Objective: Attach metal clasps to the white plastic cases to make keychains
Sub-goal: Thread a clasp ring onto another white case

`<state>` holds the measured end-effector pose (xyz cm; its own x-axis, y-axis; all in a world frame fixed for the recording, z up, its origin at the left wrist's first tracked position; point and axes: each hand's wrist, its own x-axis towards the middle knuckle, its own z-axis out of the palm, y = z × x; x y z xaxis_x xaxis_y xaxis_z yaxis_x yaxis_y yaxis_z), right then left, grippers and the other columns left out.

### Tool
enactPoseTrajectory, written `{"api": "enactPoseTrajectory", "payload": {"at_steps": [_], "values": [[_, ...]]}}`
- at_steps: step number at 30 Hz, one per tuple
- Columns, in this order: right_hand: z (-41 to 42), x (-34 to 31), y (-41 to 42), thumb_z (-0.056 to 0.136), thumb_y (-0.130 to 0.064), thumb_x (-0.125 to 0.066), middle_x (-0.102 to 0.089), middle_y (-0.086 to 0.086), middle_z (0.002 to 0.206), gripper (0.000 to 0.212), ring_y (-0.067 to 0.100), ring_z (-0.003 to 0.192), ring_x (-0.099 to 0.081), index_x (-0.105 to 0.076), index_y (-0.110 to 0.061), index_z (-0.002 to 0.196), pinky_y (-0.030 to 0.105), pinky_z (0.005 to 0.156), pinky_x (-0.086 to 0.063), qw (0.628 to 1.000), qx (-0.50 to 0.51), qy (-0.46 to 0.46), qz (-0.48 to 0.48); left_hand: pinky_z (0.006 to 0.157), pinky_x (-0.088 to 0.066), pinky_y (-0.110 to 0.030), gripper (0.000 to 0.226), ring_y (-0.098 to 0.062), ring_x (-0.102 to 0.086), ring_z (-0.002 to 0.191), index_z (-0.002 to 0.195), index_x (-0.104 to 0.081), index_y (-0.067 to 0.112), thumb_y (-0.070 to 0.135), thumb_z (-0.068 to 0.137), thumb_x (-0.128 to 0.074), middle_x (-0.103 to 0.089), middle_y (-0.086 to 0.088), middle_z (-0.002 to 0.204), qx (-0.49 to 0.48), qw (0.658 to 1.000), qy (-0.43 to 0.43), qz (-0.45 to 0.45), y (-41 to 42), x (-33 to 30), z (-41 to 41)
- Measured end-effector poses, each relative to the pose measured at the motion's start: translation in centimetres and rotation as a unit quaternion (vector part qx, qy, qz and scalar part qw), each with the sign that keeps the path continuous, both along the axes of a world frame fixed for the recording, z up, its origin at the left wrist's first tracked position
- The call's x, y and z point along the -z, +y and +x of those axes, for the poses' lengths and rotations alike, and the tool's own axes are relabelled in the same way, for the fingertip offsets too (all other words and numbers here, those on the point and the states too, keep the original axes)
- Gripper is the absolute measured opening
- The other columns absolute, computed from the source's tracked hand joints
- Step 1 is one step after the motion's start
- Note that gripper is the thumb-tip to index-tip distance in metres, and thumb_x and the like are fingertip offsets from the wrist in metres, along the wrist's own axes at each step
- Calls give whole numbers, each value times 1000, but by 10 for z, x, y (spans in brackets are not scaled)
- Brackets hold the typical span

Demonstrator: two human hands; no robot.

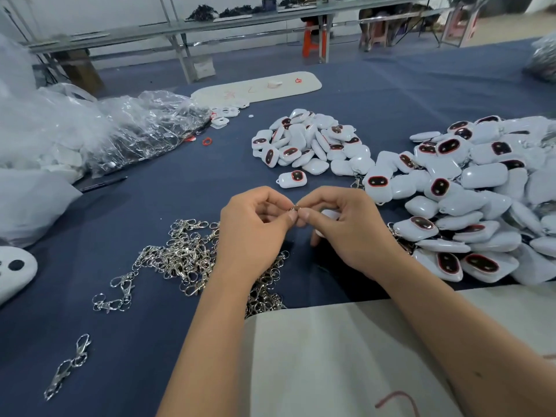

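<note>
1. Left hand (pixel 255 224) and right hand (pixel 340 224) meet fingertip to fingertip above the counter (pixel 150 341); both pinch a small clasp (pixel 294 208) between thumb and forefinger.
2. Right hand also grips a white case (pixel 328 216) in its curled fingers; mostly hidden.
3. Step in hand, by my reading: working the clasp's ring onto the case's loop. Whether it is through yet, cannot tell.
4. Loose clasps (pixel 186 260) lie heaped just under the left wrist.
5. Small pile of cases (pixel 310 142) ahead; large pile (pixel 469 200) to the right, some with clasps showing.
6. Next move likely calls for seating the ring fully, then dropping the keychain on the right-hand pile.
</note>
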<state>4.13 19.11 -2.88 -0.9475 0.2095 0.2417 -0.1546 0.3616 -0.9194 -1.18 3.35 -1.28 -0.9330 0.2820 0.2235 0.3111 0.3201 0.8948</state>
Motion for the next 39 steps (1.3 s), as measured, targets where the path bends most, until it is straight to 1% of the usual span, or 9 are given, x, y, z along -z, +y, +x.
{"api": "enactPoseTrajectory", "payload": {"at_steps": [5,10,14,16,21,27,31,35,39], "values": [[-1,0,2,97,-17,-70,-70,6,61,14,18,58,-69,-74,-26,87,16,55,-45,1000,25,-4,-14,71,-61,-35,19,-20,-70,70,75,-70,22,9,84,-80,-71,2,70,-19,999,25,13,9,3,2],[-3,1,4,92,-10,-76,-70,-5,61,9,3,47,-58,-78,-16,86,10,49,-41,996,52,17,-69,66,-55,-34,18,-12,-64,66,78,-67,25,11,85,-76,-67,7,68,-26,996,77,-30,15,7,5],[-3,0,2,91,-10,-77,-70,-7,60,10,1,45,-55,-80,-19,85,8,48,-39,995,64,17,-75,64,-52,-28,16,-9,-62,68,89,-66,31,16,88,-71,-66,19,75,-21,992,101,-71,13,9,7],[-2,0,2,90,-10,-77,-71,-5,62,11,2,47,-56,-80,-20,87,9,49,-40,994,73,21,-82,67,-53,-30,15,-7,-62,73,90,-66,32,17,87,-70,-67,15,76,-16,991,114,-70,13,9,7],[-2,0,1,85,-2,-78,-75,-2,78,20,17,60,-68,-71,-18,95,23,64,-55,994,92,44,-32,75,-56,-34,10,-9,-66,87,85,-70,28,20,86,-76,-69,10,87,0,991,127,-50,15,9,6],[0,-2,-2,84,-4,-80,-75,-6,81,24,12,76,-70,-70,-22,96,45,85,-59,993,100,65,-1,68,-48,-25,16,-8,-62,81,80,-67,26,13,89,-71,-67,10,81,-4,989,133,-67,14,13,2],[2,-4,-3,85,-4,-80,-75,-6,83,25,15,79,-71,-70,-25,95,50,86,-59,991,105,87,-10,65,-49,-25,17,-10,-61,77,80,-66,27,13,90,-69,-66,11,77,-4,991,118,-62,14,14,3],[4,-3,-4,86,-3,-80,-76,-7,84,26,11,77,-71,-70,-24,96,44,81,-61,989,98,106,-16,63,-51,-28,20,-13,-61,69,76,-67,25,9,86,-71,-66,7,71,-14,995,93,-39,14,14,3],[1,-1,-3,88,-10,-81,-75,-12,81,21,5,67,-68,-72,-27,94,18,68,-53,993,83,86,-6,59,-46,-14,21,-10,-62,66,74,-69,22,6,86,-74,-68,7,70,-29,997,76,6,13,11,3]]}}
